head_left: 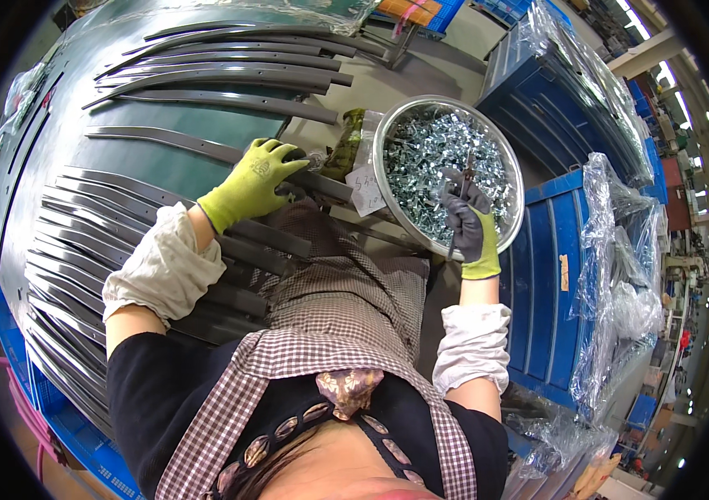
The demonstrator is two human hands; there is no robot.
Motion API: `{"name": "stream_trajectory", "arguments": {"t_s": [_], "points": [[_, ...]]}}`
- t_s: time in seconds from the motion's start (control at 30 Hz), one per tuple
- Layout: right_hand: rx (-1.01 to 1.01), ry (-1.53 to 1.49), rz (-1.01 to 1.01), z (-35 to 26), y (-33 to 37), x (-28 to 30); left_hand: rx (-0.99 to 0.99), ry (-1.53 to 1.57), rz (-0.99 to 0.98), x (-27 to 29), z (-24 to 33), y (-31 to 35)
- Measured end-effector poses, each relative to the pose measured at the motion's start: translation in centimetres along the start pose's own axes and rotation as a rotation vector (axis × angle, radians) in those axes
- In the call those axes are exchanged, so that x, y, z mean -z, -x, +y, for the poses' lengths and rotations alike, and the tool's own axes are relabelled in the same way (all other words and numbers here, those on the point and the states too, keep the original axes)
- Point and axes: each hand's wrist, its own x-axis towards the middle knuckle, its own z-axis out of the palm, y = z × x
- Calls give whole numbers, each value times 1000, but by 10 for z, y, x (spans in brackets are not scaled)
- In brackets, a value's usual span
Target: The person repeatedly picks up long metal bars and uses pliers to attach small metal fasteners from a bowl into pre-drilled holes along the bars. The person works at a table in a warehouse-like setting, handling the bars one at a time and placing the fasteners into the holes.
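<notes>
My left hand (pixel 256 185), in a yellow-green glove with dark fingertips, is closed round a long dark strip (pixel 163 142) near its right end. That strip lies across the green table, its end sticking out past the edge. My right hand (pixel 473 227), in a matching glove, is over a round metal basin (pixel 384 171) heaped with small shiny metal clips (pixel 429 158). Its fingers are curled round a slim dark tool (pixel 469 171), whose tip points away over the clips. The tool's exact kind is hard to make out.
More dark strips (pixel 238 77) lie at the far side of the table (pixel 150 154), and a dense row (pixel 79 242) lies nearer. A paper tag (pixel 364 190) hangs by the basin. Blue crates (pixel 542 275) with clear plastic wrap (pixel 613 275) stand at the right.
</notes>
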Motion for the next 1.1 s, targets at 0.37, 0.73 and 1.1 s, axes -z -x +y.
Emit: {"name": "stream_trajectory", "arguments": {"t_s": [0.37,0.73,1.1], "points": [[-23,-370,391,23,-27,-4,-58,265,-19,2,67,-38],[-24,-72,-94,53,52,-118,-61,118,-288,3,91,-8],[-203,-109,-99,60,53,-115,-204,88,-204,-5,80,15]]}}
